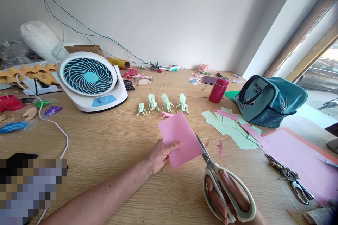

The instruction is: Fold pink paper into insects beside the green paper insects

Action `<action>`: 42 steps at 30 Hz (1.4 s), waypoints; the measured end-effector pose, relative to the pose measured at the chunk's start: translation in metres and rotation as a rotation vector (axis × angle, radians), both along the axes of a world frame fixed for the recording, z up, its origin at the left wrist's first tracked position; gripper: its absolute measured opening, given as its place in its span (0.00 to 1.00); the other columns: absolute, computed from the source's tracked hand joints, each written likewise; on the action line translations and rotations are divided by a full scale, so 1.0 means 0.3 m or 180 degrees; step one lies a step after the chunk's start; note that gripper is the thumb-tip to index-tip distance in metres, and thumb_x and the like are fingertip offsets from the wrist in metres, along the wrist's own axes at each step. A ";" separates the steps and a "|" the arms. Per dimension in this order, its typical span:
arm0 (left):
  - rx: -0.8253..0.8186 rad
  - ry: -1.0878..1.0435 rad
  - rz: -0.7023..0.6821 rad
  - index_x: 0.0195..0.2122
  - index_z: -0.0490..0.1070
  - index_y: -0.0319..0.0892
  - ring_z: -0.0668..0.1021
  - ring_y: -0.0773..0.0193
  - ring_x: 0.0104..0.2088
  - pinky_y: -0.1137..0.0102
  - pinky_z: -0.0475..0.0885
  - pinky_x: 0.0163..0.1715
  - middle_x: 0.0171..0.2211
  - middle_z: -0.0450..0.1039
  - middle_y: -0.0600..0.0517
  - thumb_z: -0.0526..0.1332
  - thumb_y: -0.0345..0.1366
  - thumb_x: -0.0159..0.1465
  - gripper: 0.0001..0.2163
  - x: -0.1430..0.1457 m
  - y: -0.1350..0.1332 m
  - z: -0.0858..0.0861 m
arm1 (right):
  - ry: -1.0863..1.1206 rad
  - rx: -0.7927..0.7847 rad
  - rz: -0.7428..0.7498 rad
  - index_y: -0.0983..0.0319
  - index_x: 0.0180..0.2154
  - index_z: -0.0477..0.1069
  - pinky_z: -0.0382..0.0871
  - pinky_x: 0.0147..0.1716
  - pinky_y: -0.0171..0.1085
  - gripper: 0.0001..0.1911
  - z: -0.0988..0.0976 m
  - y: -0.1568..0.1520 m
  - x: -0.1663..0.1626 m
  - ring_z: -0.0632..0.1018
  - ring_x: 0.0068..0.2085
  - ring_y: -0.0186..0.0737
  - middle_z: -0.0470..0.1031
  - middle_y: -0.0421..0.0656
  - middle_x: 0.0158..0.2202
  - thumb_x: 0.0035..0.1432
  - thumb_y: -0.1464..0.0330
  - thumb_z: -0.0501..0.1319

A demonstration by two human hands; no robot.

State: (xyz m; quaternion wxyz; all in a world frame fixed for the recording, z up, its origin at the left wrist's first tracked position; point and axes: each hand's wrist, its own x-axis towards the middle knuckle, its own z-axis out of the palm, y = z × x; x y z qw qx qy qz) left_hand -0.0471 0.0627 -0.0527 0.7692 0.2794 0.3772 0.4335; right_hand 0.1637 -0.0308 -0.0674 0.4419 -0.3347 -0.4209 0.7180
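Note:
My left hand (pixel 161 156) pinches a pink sheet of paper (pixel 182 137) by its lower left side, thumb on top. In my right hand (pixel 232 190) is a pair of scissors (pixel 208 161) with pale handles, my fingers through the loops. The blades point up and left, close against the paper's right edge; whether they are cutting into it I cannot tell. Beyond the paper stand several folded pale green paper figures (pixel 167 102) in a row. A small pink paper piece (pixel 167 114) lies just behind the sheet's top edge.
A white fan (pixel 91 81) stands back left, its cable running down the table. At right are green and pink paper strips (pixel 232 130), a red flask (pixel 219 89), a teal bag (pixel 271 100), larger pink sheets (pixel 298 161) and keys with a metal clip (pixel 287 175).

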 end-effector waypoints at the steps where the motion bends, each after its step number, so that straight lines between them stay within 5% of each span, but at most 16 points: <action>1: 0.0002 -0.0014 0.0009 0.46 0.76 0.38 0.80 0.54 0.47 0.63 0.71 0.51 0.44 0.80 0.43 0.76 0.34 0.47 0.24 0.000 0.000 -0.002 | 0.0022 0.0008 -0.0011 0.65 0.34 0.71 0.51 0.14 0.28 0.27 0.001 -0.002 -0.002 0.60 0.13 0.27 0.64 0.36 0.13 0.67 0.50 0.48; 16: 0.0007 -0.0073 0.0000 0.44 0.77 0.37 0.80 0.60 0.41 0.69 0.73 0.44 0.42 0.80 0.45 0.76 0.34 0.47 0.23 -0.001 0.006 -0.011 | 0.0286 0.0020 0.0098 0.65 0.33 0.71 0.53 0.14 0.27 0.27 -0.051 0.011 0.006 0.60 0.13 0.26 0.63 0.36 0.12 0.68 0.51 0.48; 28: 0.0083 -0.0043 -0.0100 0.45 0.76 0.35 0.79 0.58 0.42 0.67 0.72 0.45 0.43 0.80 0.42 0.77 0.35 0.46 0.25 0.012 -0.013 0.001 | 0.0179 -0.0076 -0.0021 0.64 0.33 0.68 0.55 0.18 0.29 0.26 0.023 -0.012 -0.011 0.61 0.17 0.28 0.64 0.37 0.16 0.68 0.50 0.47; 42: 0.0169 -0.0073 -0.0086 0.44 0.77 0.38 0.79 0.60 0.41 0.68 0.72 0.45 0.42 0.80 0.45 0.77 0.36 0.46 0.24 0.016 -0.020 -0.001 | 0.0478 -0.0331 -0.0087 0.66 0.33 0.72 0.51 0.17 0.28 0.27 0.002 -0.021 -0.023 0.57 0.16 0.25 0.61 0.35 0.15 0.66 0.49 0.50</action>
